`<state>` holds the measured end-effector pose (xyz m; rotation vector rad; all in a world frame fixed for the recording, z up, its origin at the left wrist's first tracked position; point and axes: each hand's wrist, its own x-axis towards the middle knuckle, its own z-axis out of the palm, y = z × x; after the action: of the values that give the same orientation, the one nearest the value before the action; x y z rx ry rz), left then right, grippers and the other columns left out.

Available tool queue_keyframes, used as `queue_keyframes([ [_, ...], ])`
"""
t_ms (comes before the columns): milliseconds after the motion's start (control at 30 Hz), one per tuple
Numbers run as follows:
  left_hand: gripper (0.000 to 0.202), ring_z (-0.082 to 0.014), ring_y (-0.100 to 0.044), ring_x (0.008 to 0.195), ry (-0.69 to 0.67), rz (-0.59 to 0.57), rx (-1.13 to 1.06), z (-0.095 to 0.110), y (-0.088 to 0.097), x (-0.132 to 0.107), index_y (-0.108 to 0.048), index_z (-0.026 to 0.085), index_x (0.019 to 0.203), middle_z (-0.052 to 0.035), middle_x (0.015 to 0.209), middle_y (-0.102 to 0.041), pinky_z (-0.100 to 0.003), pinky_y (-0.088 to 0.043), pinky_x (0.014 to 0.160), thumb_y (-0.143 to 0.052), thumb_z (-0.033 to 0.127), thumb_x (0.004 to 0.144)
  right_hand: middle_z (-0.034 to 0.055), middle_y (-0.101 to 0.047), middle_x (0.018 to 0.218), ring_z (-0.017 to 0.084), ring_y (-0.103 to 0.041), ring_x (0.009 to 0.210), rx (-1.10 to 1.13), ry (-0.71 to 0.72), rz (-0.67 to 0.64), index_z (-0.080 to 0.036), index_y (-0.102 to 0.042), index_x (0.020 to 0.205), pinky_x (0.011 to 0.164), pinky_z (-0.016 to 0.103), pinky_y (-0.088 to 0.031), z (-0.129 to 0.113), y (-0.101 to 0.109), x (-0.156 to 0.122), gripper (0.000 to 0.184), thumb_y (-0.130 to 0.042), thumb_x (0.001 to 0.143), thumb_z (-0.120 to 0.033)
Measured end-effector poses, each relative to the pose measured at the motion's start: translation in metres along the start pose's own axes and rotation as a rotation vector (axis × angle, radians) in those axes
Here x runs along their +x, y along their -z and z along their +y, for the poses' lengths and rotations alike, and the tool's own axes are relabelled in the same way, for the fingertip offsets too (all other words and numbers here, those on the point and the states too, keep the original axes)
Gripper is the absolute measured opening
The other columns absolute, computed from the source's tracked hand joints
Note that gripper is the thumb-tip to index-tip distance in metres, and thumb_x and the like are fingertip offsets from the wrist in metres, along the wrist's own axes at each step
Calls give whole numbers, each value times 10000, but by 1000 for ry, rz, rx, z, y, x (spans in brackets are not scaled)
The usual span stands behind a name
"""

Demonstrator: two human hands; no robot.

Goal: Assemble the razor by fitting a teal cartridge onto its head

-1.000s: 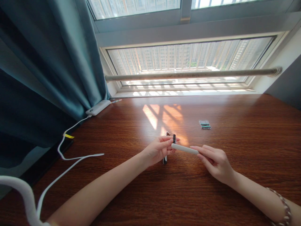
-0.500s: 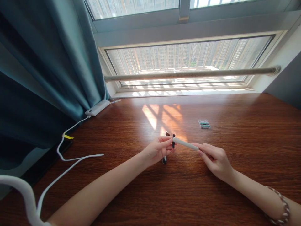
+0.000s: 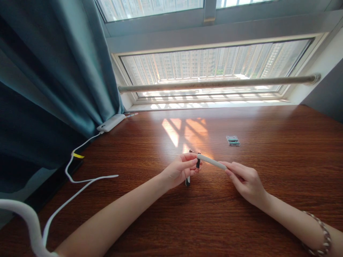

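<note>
My left hand (image 3: 179, 171) is closed around a small black and white device (image 3: 188, 181), whose lower end sticks out below the fingers and whose dark top (image 3: 198, 162) shows above the thumb. My right hand (image 3: 245, 180) pinches one end of a slim white stick (image 3: 211, 161). The stick's other end meets the dark top of the device by my left thumb. Both hands hover just over the brown wooden table (image 3: 219, 214).
A small green and black packet (image 3: 233, 140) lies on the table beyond my right hand. A white power bank (image 3: 111, 122) sits at the back left by the teal curtain (image 3: 53, 71), with a white cable (image 3: 80, 178) trailing toward me. A window with a rail (image 3: 214, 84) runs behind.
The white stick's far end has risen and slid left, from below the device's dark top to against it. My right hand has shifted slightly left and up.
</note>
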<state>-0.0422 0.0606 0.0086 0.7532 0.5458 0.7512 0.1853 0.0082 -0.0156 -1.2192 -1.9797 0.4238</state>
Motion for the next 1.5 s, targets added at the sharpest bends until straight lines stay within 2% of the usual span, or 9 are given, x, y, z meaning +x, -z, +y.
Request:
queue_keyframes([
  [300, 146, -80, -526, 658, 17, 23, 26, 1, -1, 0, -630, 88, 794, -53, 736, -576, -210, -411, 649, -660, 181, 685, 6, -569, 719, 104, -497, 565, 14, -19, -6, -210, -554, 1093, 558, 228, -394, 1, 0, 1, 272, -451, 842, -211],
  [433, 156, -83, -517, 632, 7, 41, 71, 1, -2, 0, -629, 93, 759, -47, 709, -577, -202, -398, 591, -681, 199, 657, 30, -621, 860, 132, -576, 723, 12, -36, 69, -208, -569, 1074, 645, 224, -438, 3, -1, 2, 262, -453, 840, -227],
  [533, 186, -90, -516, 635, -61, 114, 158, 1, -4, -1, -634, 107, 769, -40, 715, -584, -204, -395, 573, -699, 205, 625, 39, -635, 906, 146, -593, 795, 18, -39, 90, -204, -575, 1071, 684, 221, -452, 3, -1, 2, 264, -446, 844, -238],
  [667, 202, -119, -559, 655, -156, 190, 336, 1, -7, -3, -637, 121, 795, -40, 751, -602, -249, -421, 635, -690, 219, 627, 52, -636, 910, 147, -596, 757, 32, -12, 69, -195, -569, 1078, 651, 225, -457, 2, 0, 2, 268, -437, 847, -231],
  [900, 163, -137, -581, 623, -259, 158, 425, 0, -8, -5, -618, 140, 818, -27, 677, -617, -267, -425, 631, -654, 201, 671, 42, -634, 853, 138, -590, 695, 56, 8, -8, -192, -567, 1076, 624, 225, -455, 0, 1, 1, 267, -434, 846, -219],
  [1067, 133, -143, -584, 645, -318, 160, 505, 1, -8, -7, -617, 138, 806, -25, 681, -605, -275, -439, 645, -640, 187, 685, 44, -642, 868, 151, -601, 750, 39, -45, 47, -193, -584, 1053, 663, 231, -464, 2, 1, 1, 255, -450, 839, -230],
  [1300, 115, -120, -543, 649, -377, 227, 537, 3, -10, -6, -642, 142, 773, -20, 708, -589, -232, -420, 600, -653, 173, 663, 52, -660, 885, 153, -618, 728, 44, -3, 70, -180, -602, 1022, 631, 225, -482, 3, 0, 2, 245, -457, 832, -236],
  [1433, 107, -135, -534, 772, -421, 260, 510, 5, -10, -7, -677, 153, 770, -38, 808, -619, -225, -406, 677, -645, 164, 669, 60, -663, 913, 164, -623, 752, 39, -9, 86, -179, -611, 1000, 640, 234, -488, 3, 0, 3, 232, -467, 826, -236],
  [1500, 126, -127, -529, 761, -409, 275, 457, 4, -9, -7, -685, 162, 788, -39, 829, -629, -221, -401, 672, -646, 168, 669, 55, -667, 893, 158, -622, 714, 44, -12, 79, -185, -613, 997, 607, 228, -485, 3, 0, 3, 232, -463, 829, -239],
])
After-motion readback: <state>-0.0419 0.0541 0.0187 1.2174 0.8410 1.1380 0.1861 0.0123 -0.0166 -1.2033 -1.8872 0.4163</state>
